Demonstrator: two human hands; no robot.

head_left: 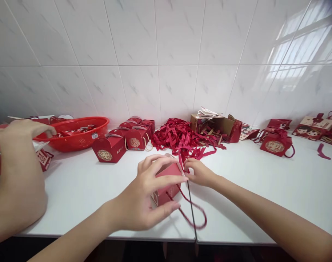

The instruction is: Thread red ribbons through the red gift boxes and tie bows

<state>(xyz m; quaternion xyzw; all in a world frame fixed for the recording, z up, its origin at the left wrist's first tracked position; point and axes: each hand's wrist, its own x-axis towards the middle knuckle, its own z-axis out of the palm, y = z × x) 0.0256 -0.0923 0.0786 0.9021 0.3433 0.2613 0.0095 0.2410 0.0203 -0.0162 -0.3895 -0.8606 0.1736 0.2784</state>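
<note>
A small red box (166, 193) with a twisted dark red cord handle (200, 220) stands near the table's front, by the seam. My left hand (146, 193) is around the box, thumb and fingers spread over its near side and top. On the far right side of the box, my right hand (200, 173) has its fingers curled at the end of a red ribbon (182, 158), which trails from a heap of red ribbons (179, 134) behind. Part of the box is hidden by my left hand.
Several red boxes (108, 147) stand behind left, beside a red plastic basket (78, 140). Another person's arm (21, 171) reaches in at the left. An open carton (223, 127) and more red boxes (276, 142) line the wall at right.
</note>
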